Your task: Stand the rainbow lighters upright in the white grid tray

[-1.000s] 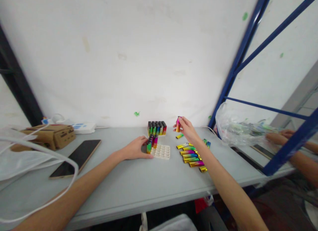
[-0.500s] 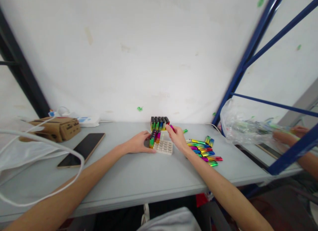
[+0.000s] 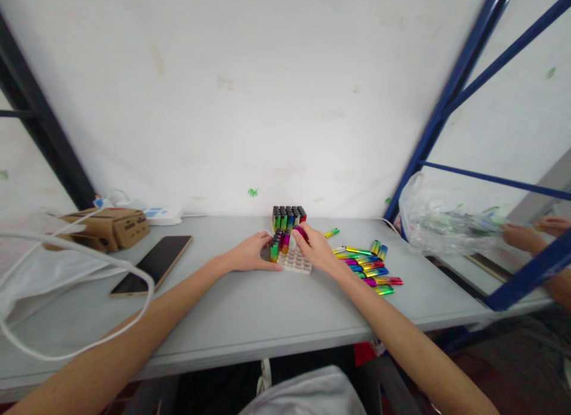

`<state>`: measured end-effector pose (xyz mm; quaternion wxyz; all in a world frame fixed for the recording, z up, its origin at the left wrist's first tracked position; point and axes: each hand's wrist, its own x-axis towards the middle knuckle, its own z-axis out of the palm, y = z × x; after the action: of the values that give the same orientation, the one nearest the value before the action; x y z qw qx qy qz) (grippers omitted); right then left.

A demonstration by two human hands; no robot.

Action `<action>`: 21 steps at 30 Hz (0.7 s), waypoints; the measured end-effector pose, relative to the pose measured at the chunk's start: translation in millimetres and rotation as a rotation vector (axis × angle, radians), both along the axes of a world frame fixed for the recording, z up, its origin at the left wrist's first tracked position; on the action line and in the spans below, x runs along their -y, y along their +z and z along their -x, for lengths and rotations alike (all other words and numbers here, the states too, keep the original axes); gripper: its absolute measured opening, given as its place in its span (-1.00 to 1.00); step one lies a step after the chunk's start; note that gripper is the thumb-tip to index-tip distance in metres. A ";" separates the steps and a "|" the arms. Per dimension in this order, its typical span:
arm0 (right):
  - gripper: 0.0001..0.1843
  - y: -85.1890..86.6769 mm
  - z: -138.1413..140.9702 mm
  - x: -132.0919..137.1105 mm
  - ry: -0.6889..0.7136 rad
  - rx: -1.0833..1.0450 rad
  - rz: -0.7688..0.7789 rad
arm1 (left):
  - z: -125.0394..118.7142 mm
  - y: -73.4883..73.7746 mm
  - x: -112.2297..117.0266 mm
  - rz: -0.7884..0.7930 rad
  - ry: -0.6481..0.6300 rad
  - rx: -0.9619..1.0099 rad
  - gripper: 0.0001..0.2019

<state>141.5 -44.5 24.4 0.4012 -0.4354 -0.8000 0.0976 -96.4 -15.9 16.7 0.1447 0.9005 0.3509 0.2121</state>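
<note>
A white tray with round sockets lies mid-table, with several rainbow-coloured lighters standing in its left part. My left hand rests against the tray's left side, fingers curled around it and the standing lighters. My right hand is over the tray, pinching a pink lighter just above the sockets. A full block of lighters stands behind the tray by the wall. Loose lighters lie in a row to the right.
A phone, a cardboard box and a white cable are on the left. A power strip sits by the wall. A blue rack frame and a plastic bag stand right, where another person's hands work.
My right hand came down and left from beside the wall, carrying the pink lighter to the tray. My left hand stayed at the tray. The view shifted slightly.
</note>
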 end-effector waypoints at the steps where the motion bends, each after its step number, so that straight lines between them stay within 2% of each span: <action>1: -0.62 1.8 -1.0 1.0 0.034 0.073 -0.023 | 0.0 -0.2 0.0 -0.003 0.003 0.000 -0.31; 5: -0.60 6.7 -3.6 3.8 0.097 0.248 -0.063 | 0.4 -1.5 -0.6 -0.006 0.004 0.004 -0.29; 11: -0.60 3.4 -2.4 3.6 0.065 0.221 -0.004 | 0.6 -2.0 -1.2 -0.015 0.006 -0.012 -0.30; 15: -0.71 2.8 -0.2 1.2 0.126 0.312 0.064 | 0.2 -2.0 -1.1 -0.016 0.012 -0.025 -0.29; 21: -0.60 1.5 2.5 1.9 0.035 0.500 0.047 | 0.1 -1.6 -0.8 -0.008 0.020 -0.037 -0.33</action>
<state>139.0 -46.4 25.9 0.1787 -0.4414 -0.8792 0.0124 -96.5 -15.1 15.1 0.1322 0.9014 0.3615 0.1982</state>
